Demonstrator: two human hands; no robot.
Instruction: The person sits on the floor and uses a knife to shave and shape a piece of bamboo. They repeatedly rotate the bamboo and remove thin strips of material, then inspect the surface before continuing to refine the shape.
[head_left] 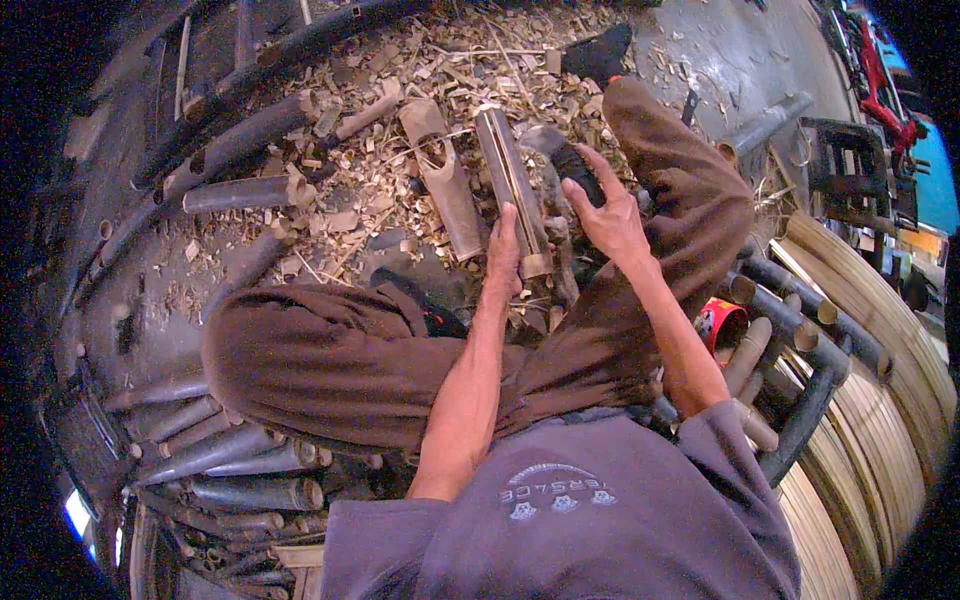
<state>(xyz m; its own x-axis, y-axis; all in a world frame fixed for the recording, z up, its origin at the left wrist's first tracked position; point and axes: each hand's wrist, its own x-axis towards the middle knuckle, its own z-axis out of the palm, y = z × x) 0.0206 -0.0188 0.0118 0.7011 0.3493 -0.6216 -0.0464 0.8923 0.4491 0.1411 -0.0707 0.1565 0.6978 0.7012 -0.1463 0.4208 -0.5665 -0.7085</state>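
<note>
My left hand (507,250) is closed around the lower part of a split bamboo tube (502,165), which has a long narrow slot along it. The tube stands at a slant between my legs. My right hand (608,212) grips a thick, black-wrapped handle (577,172), its thumb lying along the near side. A greyish end (543,140) shows beyond the handle; its exact kind I cannot make out. Just left of the slotted tube lies another bamboo piece (440,180), pale brown, with an opening cut in its side.
Wood chips (370,195) cover the floor ahead. Dark bamboo poles (240,193) lie to the left, with a stack of cut tubes (255,490) at lower left. On the right are a red tin (720,325), more tubes (770,300) and long pale strips (870,340).
</note>
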